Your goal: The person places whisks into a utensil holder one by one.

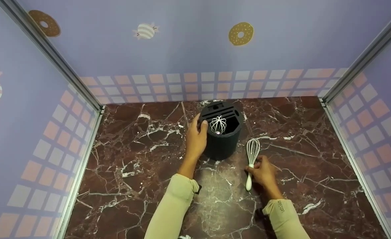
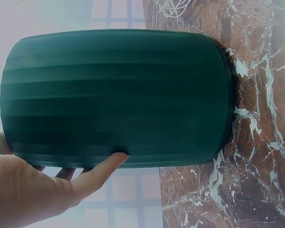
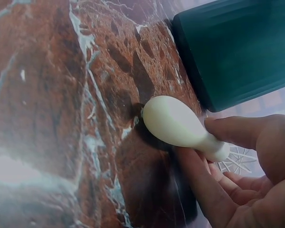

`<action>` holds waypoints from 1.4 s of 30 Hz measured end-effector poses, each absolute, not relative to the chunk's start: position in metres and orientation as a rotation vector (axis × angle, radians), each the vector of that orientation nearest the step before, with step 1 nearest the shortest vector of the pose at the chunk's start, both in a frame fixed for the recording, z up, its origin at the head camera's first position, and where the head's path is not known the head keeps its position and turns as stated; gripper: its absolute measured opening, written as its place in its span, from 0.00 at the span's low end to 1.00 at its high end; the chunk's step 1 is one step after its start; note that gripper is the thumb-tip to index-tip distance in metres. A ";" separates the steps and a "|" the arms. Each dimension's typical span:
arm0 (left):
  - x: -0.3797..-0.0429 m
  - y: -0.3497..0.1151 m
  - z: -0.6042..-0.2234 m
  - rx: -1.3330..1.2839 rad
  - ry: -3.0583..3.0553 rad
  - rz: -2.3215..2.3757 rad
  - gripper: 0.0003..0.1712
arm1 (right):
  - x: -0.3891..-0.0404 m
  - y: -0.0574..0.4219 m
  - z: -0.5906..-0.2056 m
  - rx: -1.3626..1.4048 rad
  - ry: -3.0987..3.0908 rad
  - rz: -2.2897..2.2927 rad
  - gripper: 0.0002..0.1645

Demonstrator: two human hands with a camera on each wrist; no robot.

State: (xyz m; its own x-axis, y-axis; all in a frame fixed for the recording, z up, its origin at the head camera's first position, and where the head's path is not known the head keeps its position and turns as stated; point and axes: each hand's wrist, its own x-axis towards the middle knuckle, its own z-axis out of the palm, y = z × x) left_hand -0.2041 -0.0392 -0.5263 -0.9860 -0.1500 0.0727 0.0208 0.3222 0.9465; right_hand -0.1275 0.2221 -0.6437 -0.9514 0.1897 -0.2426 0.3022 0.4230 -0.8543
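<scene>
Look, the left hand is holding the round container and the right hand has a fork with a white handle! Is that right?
Not quite: the right hand has a whisk with a white handle, not a fork, as the head view shows. The left hand is holding the round container.

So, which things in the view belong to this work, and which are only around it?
Likely in the work:
whisk pinched by the right hand
dark green holder gripped by the left hand
second whisk, its wire head in the holder's opening

Only around it:
marbled tabletop
printed walls
</scene>
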 end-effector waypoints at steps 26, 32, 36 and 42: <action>-0.202 -0.040 -0.525 0.107 -2.440 -1.717 0.29 | -0.142 0.225 -0.611 0.403 2.399 -1.762 0.39; -0.203 -0.040 -0.525 0.112 -2.425 -1.727 0.28 | -0.151 0.222 -0.586 0.361 2.403 -1.866 0.39; -0.203 -0.041 -0.525 0.114 -2.428 -1.731 0.28 | -0.155 0.218 -0.566 0.337 2.333 -1.947 0.39; -0.203 -0.041 -0.526 0.107 -2.425 -1.747 0.29 | -0.159 0.216 -0.534 0.279 2.318 -2.018 0.41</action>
State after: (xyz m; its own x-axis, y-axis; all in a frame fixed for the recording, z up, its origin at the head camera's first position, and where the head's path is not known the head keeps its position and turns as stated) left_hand -0.2027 -0.0405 -0.5259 -0.9861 -0.1456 0.0804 0.0302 0.3188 0.9474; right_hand -0.1590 0.2162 -0.5340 -0.9821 0.0992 -0.1604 0.1725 0.1290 -0.9765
